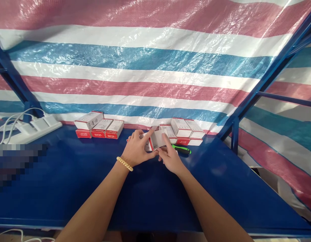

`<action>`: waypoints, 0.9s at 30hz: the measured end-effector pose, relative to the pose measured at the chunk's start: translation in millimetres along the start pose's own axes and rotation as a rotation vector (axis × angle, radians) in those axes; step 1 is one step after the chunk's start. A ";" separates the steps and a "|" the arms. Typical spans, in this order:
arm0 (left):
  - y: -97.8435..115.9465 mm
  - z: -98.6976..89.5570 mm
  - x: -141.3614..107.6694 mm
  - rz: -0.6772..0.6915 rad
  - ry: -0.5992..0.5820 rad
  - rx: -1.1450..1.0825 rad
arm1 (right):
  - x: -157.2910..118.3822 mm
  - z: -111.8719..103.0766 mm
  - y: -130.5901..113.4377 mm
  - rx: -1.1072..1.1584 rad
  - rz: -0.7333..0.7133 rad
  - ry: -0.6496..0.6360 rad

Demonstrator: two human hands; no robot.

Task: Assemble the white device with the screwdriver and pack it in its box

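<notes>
Between my two hands is a small white cardboard box (159, 138) with a red edge, tilted above the blue table. My left hand (136, 148), with a beaded yellow band at the wrist, grips its left side, thumb below and fingers over the top. On the right side, my right hand (169, 156) closes on the same box with its fingers along the face and lower edge. Part of another white box (147, 145) shows behind my left fingers. A green and black handle (182, 149), perhaps a screwdriver's, lies just right of my right hand.
White and red boxes (101, 126) are stacked at the back left, and more boxes (187, 129) at the back right. A white power strip (35, 129) with plugs and cables sits far left on the blue table (150, 195). Striped sheeting (145, 60) hangs behind blue frame posts (261, 77).
</notes>
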State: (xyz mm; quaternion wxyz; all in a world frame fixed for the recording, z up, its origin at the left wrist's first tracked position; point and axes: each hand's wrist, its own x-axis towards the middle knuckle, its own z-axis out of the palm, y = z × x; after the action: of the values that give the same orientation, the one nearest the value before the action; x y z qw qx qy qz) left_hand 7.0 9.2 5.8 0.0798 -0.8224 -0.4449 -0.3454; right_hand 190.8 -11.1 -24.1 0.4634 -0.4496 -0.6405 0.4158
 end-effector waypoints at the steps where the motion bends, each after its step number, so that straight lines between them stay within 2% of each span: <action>1: 0.0 0.0 0.4 -0.030 0.022 -0.014 | -0.2 -1.6 -0.7 0.017 -0.021 0.020; 6: -8.1 -1.1 1.6 -0.174 0.155 -0.056 | 3.7 -23.2 -0.8 0.015 -0.123 0.242; 8: -12.5 -0.4 2.0 -0.224 0.200 -0.064 | 6.9 -36.9 1.2 -0.153 -0.094 0.353; 9: -14.4 0.5 2.1 -0.243 0.215 -0.075 | 8.3 -43.7 2.4 -0.286 -0.047 0.361; 12: -19.0 4.8 1.8 -0.276 0.231 -0.146 | 10.8 -58.7 4.7 -0.663 0.150 0.238; 14: -21.7 7.8 0.9 -0.301 0.226 -0.195 | 11.1 -62.3 4.3 -0.790 0.271 0.144; 16: -24.0 9.7 -0.3 -0.321 0.223 -0.226 | 10.8 -61.7 2.3 -0.848 0.329 0.111; 21: -22.6 8.1 -2.0 -0.229 0.246 -0.241 | 8.7 -54.4 -2.2 -0.906 0.303 0.101; 27: -5.4 9.9 -4.8 -0.157 0.200 -0.223 | 4.8 -47.8 0.4 -0.877 0.235 0.057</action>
State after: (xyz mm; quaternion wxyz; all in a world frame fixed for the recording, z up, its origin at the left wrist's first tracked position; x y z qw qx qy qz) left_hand 5.9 13.4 -5.7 0.0046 -0.7505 -0.4566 -0.4778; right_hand 236.3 -0.8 -12.6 0.1964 -0.6843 -0.6876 0.1426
